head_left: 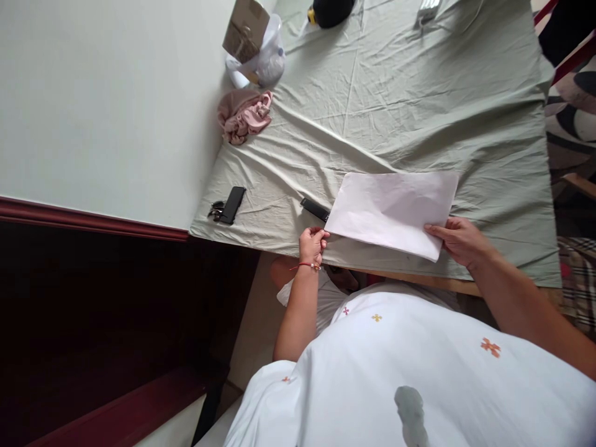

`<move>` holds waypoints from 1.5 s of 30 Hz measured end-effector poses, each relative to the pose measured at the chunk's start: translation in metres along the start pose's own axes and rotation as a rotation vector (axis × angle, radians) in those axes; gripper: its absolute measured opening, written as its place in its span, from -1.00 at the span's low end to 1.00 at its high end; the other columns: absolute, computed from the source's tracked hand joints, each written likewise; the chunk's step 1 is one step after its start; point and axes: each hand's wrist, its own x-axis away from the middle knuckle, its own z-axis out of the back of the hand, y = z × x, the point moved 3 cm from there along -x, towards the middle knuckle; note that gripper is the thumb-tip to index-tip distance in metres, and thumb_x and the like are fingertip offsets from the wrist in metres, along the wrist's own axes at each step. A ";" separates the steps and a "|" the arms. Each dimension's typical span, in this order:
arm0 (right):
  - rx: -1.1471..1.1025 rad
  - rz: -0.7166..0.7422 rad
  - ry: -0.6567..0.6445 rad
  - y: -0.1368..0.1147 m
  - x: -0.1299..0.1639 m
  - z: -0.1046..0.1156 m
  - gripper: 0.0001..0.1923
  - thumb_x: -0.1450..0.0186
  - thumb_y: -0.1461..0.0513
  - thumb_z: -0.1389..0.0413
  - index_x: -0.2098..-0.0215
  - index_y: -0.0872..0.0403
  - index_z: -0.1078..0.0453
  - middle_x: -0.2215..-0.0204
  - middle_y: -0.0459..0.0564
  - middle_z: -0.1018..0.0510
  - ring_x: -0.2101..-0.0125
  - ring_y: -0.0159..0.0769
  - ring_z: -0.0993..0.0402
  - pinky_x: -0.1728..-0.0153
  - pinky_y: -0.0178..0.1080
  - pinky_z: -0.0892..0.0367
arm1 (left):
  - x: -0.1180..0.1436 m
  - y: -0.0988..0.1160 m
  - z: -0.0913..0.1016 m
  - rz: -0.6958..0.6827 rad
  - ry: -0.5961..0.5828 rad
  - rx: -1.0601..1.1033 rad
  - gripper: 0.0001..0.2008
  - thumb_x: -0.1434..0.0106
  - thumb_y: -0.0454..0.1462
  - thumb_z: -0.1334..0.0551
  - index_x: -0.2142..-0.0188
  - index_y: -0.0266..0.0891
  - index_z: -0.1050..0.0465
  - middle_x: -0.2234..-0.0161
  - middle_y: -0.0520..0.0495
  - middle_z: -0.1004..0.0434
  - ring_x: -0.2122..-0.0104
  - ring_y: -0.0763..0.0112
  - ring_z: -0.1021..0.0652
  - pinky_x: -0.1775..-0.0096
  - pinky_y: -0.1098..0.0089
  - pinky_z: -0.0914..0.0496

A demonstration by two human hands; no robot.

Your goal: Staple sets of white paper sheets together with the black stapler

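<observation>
A stack of white paper sheets point(391, 208) lies at the front of the cloth-covered table, its near edge close to the table's edge. My right hand point(460, 241) grips the stack at its lower right side, thumb on top and fingers hidden underneath. At the lower left corner my left hand point(314, 244) is closed, with thumb and forefinger pinching the paper. Against that same corner rests a slim black object point(315, 210), perhaps a stapler; its near end meets the paper, and I cannot tell whether it bites onto the sheets.
To the left lies a flat black object point(233, 205) beside a small dark metal item point(216, 210). A pink cloth point(244, 117) is heaped by the wall, below a cardboard box point(246, 31) and a whitish plastic container point(270, 59). A black rounded object point(331, 12) stands at the back.
</observation>
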 end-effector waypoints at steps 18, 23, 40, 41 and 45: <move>-0.085 0.015 0.058 0.001 0.001 -0.011 -0.89 -0.01 0.22 -0.38 0.51 0.01 -0.54 0.53 -0.10 -0.66 0.53 -0.36 -0.48 0.47 -0.35 -0.41 | 0.002 0.014 -0.001 -0.892 0.029 -0.711 -0.30 -0.18 -0.55 -0.04 -0.26 -0.16 -0.48 -0.32 -0.13 -0.47 -0.43 0.23 -0.31 -0.48 0.11 -0.11; 0.006 0.052 0.055 0.007 0.000 -0.011 -0.84 -0.01 0.12 -0.37 0.48 -0.06 -0.53 0.50 -0.10 -0.67 0.44 -0.25 -0.57 0.42 -0.27 -0.48 | -0.004 0.007 -0.002 -0.833 0.045 -0.764 -0.26 -0.17 -0.57 -0.02 -0.25 -0.06 -0.51 -0.34 -0.10 -0.46 -0.43 0.20 -0.32 -0.46 -0.02 -0.09; -0.075 0.046 0.048 0.023 -0.003 -0.002 -0.68 0.08 0.10 -0.50 0.43 0.01 -0.55 0.45 -0.06 -0.69 0.39 -0.28 -0.54 0.32 -0.30 -0.47 | -0.001 -0.005 0.000 -0.874 -0.012 -0.700 -0.23 -0.19 -0.52 -0.11 -0.38 -0.09 -0.34 -0.43 -0.09 -0.30 -0.45 0.26 -0.29 -0.47 0.21 -0.14; -0.073 0.044 0.062 0.022 -0.001 0.001 -0.69 0.08 0.11 -0.49 0.44 0.01 -0.55 0.45 -0.06 -0.69 0.39 -0.28 -0.54 0.32 -0.29 -0.47 | -0.001 -0.006 0.001 -0.870 -0.005 -0.677 -0.24 -0.20 -0.51 -0.12 -0.40 -0.11 -0.30 -0.45 -0.11 -0.27 -0.45 0.26 -0.27 -0.46 0.23 -0.15; -0.087 0.037 0.117 0.018 0.008 0.019 -0.71 0.08 0.13 -0.49 0.44 0.01 -0.58 0.44 -0.04 -0.69 0.39 -0.28 -0.54 0.28 -0.28 -0.49 | -0.001 -0.011 0.008 -0.792 0.112 -0.535 -0.30 -0.26 -0.42 -0.20 -0.40 -0.19 -0.24 -0.47 -0.27 -0.18 -0.36 0.19 -0.40 -0.30 0.26 -0.36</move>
